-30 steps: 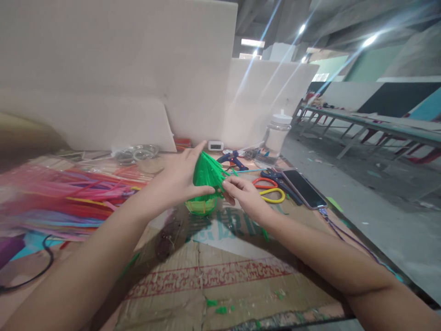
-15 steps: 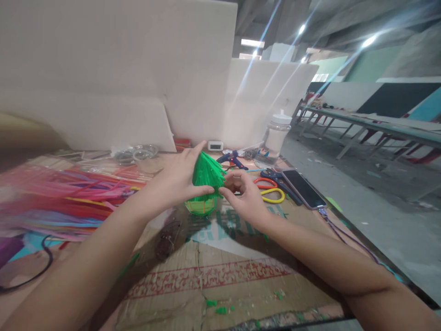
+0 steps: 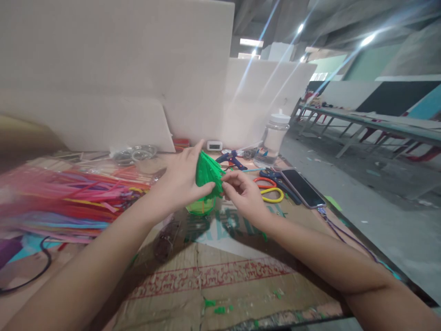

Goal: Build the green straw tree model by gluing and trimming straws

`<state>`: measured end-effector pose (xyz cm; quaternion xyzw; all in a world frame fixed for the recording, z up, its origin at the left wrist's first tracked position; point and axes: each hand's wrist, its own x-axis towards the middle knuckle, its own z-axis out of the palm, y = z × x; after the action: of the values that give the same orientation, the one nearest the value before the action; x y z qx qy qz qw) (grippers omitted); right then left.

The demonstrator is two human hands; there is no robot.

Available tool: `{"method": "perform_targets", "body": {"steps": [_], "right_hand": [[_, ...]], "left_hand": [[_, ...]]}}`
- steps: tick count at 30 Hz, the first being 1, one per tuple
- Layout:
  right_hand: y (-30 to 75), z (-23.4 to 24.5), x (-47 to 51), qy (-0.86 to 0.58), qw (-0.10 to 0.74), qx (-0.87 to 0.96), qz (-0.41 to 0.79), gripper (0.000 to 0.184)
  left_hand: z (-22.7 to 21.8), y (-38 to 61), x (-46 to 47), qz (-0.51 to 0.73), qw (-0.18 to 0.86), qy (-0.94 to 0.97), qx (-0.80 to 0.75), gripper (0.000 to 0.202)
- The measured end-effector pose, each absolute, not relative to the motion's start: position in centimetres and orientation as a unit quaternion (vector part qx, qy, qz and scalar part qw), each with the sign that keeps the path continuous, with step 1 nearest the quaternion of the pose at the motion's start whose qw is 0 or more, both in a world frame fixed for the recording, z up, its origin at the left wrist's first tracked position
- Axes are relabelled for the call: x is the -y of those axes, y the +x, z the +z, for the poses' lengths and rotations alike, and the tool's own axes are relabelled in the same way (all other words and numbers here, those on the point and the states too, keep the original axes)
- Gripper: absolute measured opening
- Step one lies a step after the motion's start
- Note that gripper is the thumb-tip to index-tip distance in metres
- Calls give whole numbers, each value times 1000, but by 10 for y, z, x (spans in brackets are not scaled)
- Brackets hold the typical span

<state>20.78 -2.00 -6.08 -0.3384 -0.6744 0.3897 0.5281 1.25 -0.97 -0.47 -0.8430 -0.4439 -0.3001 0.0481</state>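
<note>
A bright green cone of bundled strips, probably pipe cleaners [image 3: 209, 174], is held above the table, its tip up and to the left. My left hand [image 3: 184, 172] grips it from the left, thumb along the lower front edge and the other fingers behind, partly hidden. At the cone's lower right edge, my right hand [image 3: 243, 195] is closed in a pinch, thumb against index finger; whatever lies between those fingertips is too small to make out. Just beneath the cone is a yellow-green round object with a green rim [image 3: 200, 208], partly covered by it.
Colourful pipe cleaners [image 3: 76, 197] lie piled on the left. Behind my hands are a blue glue gun [image 3: 232, 159], a small digital clock [image 3: 214, 145] and a clear bottle [image 3: 274, 138]. Scissors with yellow and orange handles [image 3: 272, 195] and a phone [image 3: 303, 187] lie right. Cardboard [image 3: 172, 303] covers the table.
The cone's lower edge has lifted and tilted a little, showing more of the round object below. My left thumb has moved slightly up with it. My right hand remains pinched at the edge.
</note>
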Motion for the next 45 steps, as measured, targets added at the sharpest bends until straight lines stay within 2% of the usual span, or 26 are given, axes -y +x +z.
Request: {"method": "perform_targets", "body": {"steps": [5,11,22,28,32,34,37,40,42,45], "right_hand": [[206,-60,19,-340,532,675,383,9],[206,-63,18,-334,535,656,414,17],[207,-64,16,-335,536,681,370,13],[207,-69,16,-308,541,671,403,20],[223,-55,-4,-346,520,699,348,21],[242,-42,-19,-388,444,752,296,23],[280,-27,-37,-422,245,849,205,15],[316,-27,-43,-413,73,896,144,32],[333,-33,-44,-410,-1,904,124,43],[347,-43,-49,-399,-44,906,138,50]], "left_hand": [[-9,17,9,-315,51,-831,456,90],[-11,19,8,-321,67,-825,460,86],[-13,21,8,-333,75,-821,458,85],[0,9,11,-292,5,-844,451,93],[7,-1,12,-284,-58,-845,450,81],[7,-3,10,-293,-74,-836,458,72],[7,-5,6,-304,-89,-822,473,68],[10,-17,2,-283,-116,-822,481,74],[12,-29,-1,-243,-134,-835,475,84],[11,-42,-6,-191,-118,-871,437,98]]}}
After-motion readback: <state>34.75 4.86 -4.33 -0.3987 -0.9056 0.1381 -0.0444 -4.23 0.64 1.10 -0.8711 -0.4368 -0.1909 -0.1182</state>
